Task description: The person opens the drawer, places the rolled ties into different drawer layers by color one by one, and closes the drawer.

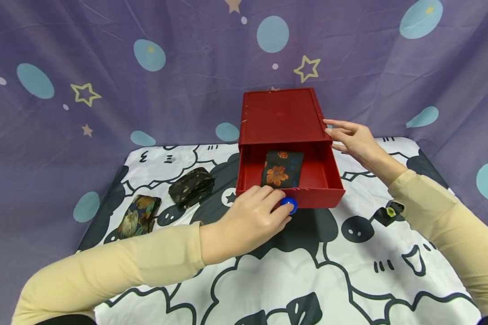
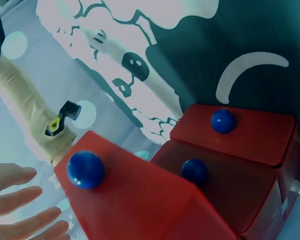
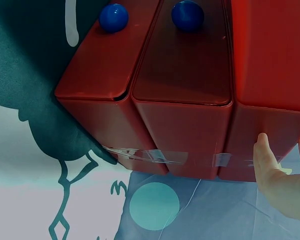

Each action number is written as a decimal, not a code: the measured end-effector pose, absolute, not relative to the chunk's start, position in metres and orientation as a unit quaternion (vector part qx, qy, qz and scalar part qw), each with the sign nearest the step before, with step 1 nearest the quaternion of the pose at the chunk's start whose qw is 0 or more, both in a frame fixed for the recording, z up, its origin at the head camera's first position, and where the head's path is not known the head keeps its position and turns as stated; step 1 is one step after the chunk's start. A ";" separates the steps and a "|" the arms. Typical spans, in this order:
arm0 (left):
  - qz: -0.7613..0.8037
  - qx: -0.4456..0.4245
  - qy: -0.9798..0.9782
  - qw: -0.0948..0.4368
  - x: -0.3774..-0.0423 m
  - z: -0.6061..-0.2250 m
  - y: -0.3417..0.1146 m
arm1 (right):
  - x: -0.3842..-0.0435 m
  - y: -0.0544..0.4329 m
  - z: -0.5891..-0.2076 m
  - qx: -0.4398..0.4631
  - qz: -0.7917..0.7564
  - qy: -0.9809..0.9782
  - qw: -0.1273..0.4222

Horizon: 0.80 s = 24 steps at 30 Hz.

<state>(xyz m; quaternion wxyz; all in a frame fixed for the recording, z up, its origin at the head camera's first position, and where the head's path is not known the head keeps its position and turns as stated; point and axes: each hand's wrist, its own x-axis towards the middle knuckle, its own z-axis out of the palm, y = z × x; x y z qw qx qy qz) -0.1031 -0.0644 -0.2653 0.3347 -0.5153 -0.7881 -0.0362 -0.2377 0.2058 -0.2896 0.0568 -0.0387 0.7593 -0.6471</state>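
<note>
A red drawer cabinet (image 1: pixel 282 115) stands on the cloth, its top drawer (image 1: pixel 317 198) pulled out. Inside that drawer lies a dark pouch with orange flowers (image 1: pixel 282 170). My left hand (image 1: pixel 248 221) is at the drawer front, beside its round blue knob (image 1: pixel 289 204). In the left wrist view, the left fingers (image 2: pixel 19 195) are spread and stand a little apart from the knob (image 2: pixel 85 170). My right hand (image 1: pixel 355 142) touches the cabinet's right side with extended fingertips, which also show in the right wrist view against the red wall (image 3: pixel 275 130).
To the cabinet's left lie a dark folded pouch (image 1: pixel 191 187) and a floral fabric pouch (image 1: pixel 140 215). Two lower drawers with blue knobs (image 2: pixel 223 121) are closed. A purple curtain (image 1: pixel 195 76) hangs behind the black-and-white cloth (image 1: pixel 268 280). Clear tape (image 3: pixel 160 156) crosses the cabinet side.
</note>
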 end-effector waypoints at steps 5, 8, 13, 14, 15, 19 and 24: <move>-0.007 -0.527 -0.781 0.336 -0.102 -0.272 -0.064 | -0.238 0.206 -0.290 -0.039 -0.654 0.753 0.056; 0.015 -0.532 -0.768 0.357 -0.102 -0.276 -0.063 | -0.238 0.206 -0.290 -0.041 -0.657 0.751 0.055; 0.039 -0.537 -0.741 0.402 -0.105 -0.284 -0.061 | -0.237 0.206 -0.289 -0.040 -0.656 0.752 0.055; 0.042 -0.538 -0.736 0.408 -0.106 -0.285 -0.061 | -0.237 0.206 -0.289 -0.039 -0.655 0.752 0.054; 0.044 -0.539 -0.733 0.413 -0.106 -0.287 -0.061 | -0.237 0.206 -0.289 -0.039 -0.657 0.751 0.055; 0.056 -0.539 -0.726 0.423 -0.108 -0.291 -0.060 | -0.238 0.205 -0.289 -0.038 -0.661 0.748 0.053; 0.074 -0.537 -0.726 0.423 -0.110 -0.294 -0.059 | -0.238 0.205 -0.290 -0.039 -0.660 0.748 0.053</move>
